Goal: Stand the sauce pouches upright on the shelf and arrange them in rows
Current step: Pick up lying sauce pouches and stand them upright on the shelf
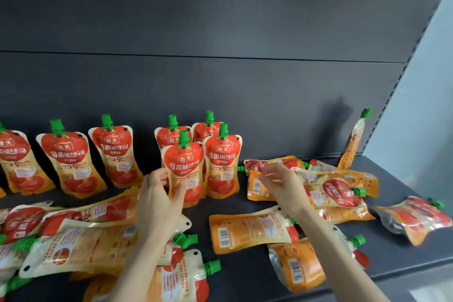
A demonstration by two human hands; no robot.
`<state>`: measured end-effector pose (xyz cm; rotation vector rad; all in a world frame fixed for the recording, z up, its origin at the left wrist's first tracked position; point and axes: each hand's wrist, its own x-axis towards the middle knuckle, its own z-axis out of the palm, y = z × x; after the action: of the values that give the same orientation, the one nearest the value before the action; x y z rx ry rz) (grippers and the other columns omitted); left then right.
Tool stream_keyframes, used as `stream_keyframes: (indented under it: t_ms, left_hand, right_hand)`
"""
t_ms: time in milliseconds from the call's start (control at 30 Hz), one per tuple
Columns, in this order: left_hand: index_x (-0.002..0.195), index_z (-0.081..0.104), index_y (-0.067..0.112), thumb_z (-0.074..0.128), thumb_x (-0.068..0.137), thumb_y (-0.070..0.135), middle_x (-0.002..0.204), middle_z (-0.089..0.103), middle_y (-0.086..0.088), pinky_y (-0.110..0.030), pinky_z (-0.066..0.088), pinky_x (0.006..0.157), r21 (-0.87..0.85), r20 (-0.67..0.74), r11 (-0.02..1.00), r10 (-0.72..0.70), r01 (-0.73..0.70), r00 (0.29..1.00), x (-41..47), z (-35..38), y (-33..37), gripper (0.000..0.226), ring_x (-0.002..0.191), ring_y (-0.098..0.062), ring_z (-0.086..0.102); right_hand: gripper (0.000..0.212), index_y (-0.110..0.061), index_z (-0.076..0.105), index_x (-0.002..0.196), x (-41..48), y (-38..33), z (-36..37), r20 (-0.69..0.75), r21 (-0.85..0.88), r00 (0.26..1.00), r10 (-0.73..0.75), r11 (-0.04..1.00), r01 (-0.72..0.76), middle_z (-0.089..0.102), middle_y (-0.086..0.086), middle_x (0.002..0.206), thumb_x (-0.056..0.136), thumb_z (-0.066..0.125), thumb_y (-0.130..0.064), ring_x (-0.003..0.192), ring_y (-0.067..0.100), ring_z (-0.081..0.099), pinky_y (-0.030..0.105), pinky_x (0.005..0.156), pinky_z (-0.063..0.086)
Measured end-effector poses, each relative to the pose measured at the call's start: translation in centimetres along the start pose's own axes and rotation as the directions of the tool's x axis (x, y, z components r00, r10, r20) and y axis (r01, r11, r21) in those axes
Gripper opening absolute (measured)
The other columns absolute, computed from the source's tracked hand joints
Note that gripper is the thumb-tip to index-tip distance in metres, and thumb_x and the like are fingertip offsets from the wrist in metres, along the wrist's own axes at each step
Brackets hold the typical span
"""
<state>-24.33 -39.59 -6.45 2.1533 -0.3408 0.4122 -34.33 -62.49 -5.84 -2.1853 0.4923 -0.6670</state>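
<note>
Several red and orange sauce pouches with green caps stand upright along the back of the dark shelf [245,274]. My left hand [159,201] grips the lower left side of one upright pouch [184,167], which stands in front of another beside a second pair [221,162]. My right hand [282,186] hovers with spread fingers over a heap of flat pouches [338,193] on the right, holding nothing. More pouches lie flat at the front left [81,245] and in the middle [250,230].
One pouch [353,142] leans against the shelf's right upright at the back corner. A lone pouch [414,218] lies near the right edge. The dark back panel [220,81] closes the shelf behind. Bare shelf surface shows between the two heaps.
</note>
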Motion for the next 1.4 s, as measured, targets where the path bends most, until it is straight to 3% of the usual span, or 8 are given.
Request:
stream_keyframes:
  t_ms: [200, 333, 533, 767, 900, 1100, 1267, 1400]
  left_hand:
    - [0.117, 0.05, 0.007, 0.067, 0.082, 0.035, 0.117, 0.061, -0.012, -0.037, 0.046, 0.079, 0.015, -0.073, 0.99, -0.138, 0.14, 0.988, 0.0, 1.1, 0.1, 0.049, 0.106, -0.028, 0.059]
    - [0.104, 0.054, 0.009, 0.069, 0.081, 0.026, 0.104, 0.064, -0.01, -0.043, 0.05, 0.08, -0.002, -0.152, 0.997, -0.078, 0.078, 0.985, -1.4, 1.7, 1.5, 0.032, 0.096, -0.028, 0.061]
    - [0.09, 0.06, 0.013, 0.066, 0.084, 0.015, 0.084, 0.064, 0.004, -0.021, 0.046, 0.067, -0.116, -0.081, 0.991, 0.056, -0.066, 0.995, -4.7, 7.0, 8.7, 0.009, 0.078, -0.012, 0.06]
    - [0.087, 0.06, 0.014, 0.063, 0.085, 0.018, 0.084, 0.065, 0.003, -0.036, 0.052, 0.076, -0.147, 0.13, 0.985, 0.112, -0.093, 0.985, -5.0, 15.7, 14.7, 0.006, 0.081, -0.012, 0.061]
    - [0.094, 0.06, 0.016, 0.063, 0.085, 0.025, 0.093, 0.063, 0.004, -0.035, 0.051, 0.081, -0.1, 0.25, 0.991, 0.108, -0.086, 0.962, -2.8, 18.6, 15.6, 0.012, 0.087, -0.011, 0.06]
    - [0.127, 0.048, 0.016, 0.056, 0.087, 0.047, 0.13, 0.048, -0.004, -0.039, 0.04, 0.098, 0.221, 0.529, 0.969, -0.028, -0.106, 0.848, 1.6, 20.8, 14.8, 0.051, 0.121, -0.023, 0.045]
    - [0.139, 0.03, 0.015, 0.049, 0.081, 0.067, 0.145, 0.03, -0.012, -0.05, 0.03, 0.106, 0.488, 0.604, 0.865, -0.241, -0.114, 0.76, 3.9, 21.1, 12.7, 0.08, 0.131, -0.036, 0.035]
    - [0.141, 0.027, 0.012, 0.058, 0.074, 0.068, 0.145, 0.03, -0.018, -0.05, 0.022, 0.108, 0.528, 0.572, 0.841, -0.25, -0.117, 0.782, 4.5, 21.3, 12.3, 0.093, 0.132, -0.038, 0.032]
  right_hand:
    - [0.018, -0.015, 0.063, 0.106, 1.2, 1.9, -1.5, 0.055, -0.032, 0.998, -0.028, 0.999, 0.03, 0.063, -0.009, 0.097, 0.09, 0.06, -0.022, 0.088, 0.003, 0.059, 0.003, 0.063, 0.043]
    - [0.014, -0.014, 0.064, 0.103, 2.2, 3.0, -2.8, 0.109, -0.005, 0.992, -0.06, 0.998, 0.06, 0.065, -0.007, 0.098, 0.091, 0.058, -0.019, 0.09, 0.003, 0.058, 0.007, 0.07, 0.044]
    - [0.01, -0.012, 0.066, 0.095, 4.4, 7.0, -8.2, 0.144, 0.009, 0.984, -0.105, 0.994, 0.104, 0.067, -0.005, 0.089, 0.089, 0.058, -0.01, 0.085, 0.009, 0.062, 0.018, 0.072, 0.048]
    - [0.013, -0.009, 0.066, 0.099, 7.8, 10.9, -12.7, 0.201, -0.029, 0.975, -0.093, 0.995, 0.1, 0.071, 0.003, 0.093, 0.088, 0.062, -0.015, 0.09, 0.016, 0.064, 0.027, 0.079, 0.051]
    - [0.014, -0.004, 0.066, 0.098, 9.6, 11.7, -12.9, 0.246, -0.108, 0.964, -0.102, 0.985, 0.132, 0.071, 0.005, 0.089, 0.088, 0.062, -0.013, 0.082, 0.014, 0.062, 0.014, 0.071, 0.043]
    - [0.036, -0.004, 0.061, 0.115, 12.7, 13.0, -11.4, 0.405, -0.172, 0.914, 0.017, 0.983, 0.058, 0.067, 0.011, 0.11, 0.086, 0.066, -0.025, 0.105, 0.025, 0.062, 0.035, 0.093, 0.049]
    - [0.065, -0.005, 0.045, 0.133, 14.9, 12.5, -9.3, 0.488, -0.256, 0.862, 0.134, 0.967, -0.005, 0.058, 0.011, 0.127, 0.083, 0.067, -0.042, 0.114, 0.025, 0.056, 0.029, 0.092, 0.045]
    - [0.07, -0.006, 0.042, 0.133, 15.2, 12.8, -8.5, 0.502, -0.277, 0.851, 0.154, 0.961, -0.01, 0.06, 0.011, 0.119, 0.079, 0.072, -0.037, 0.098, 0.024, 0.062, 0.025, 0.075, 0.047]
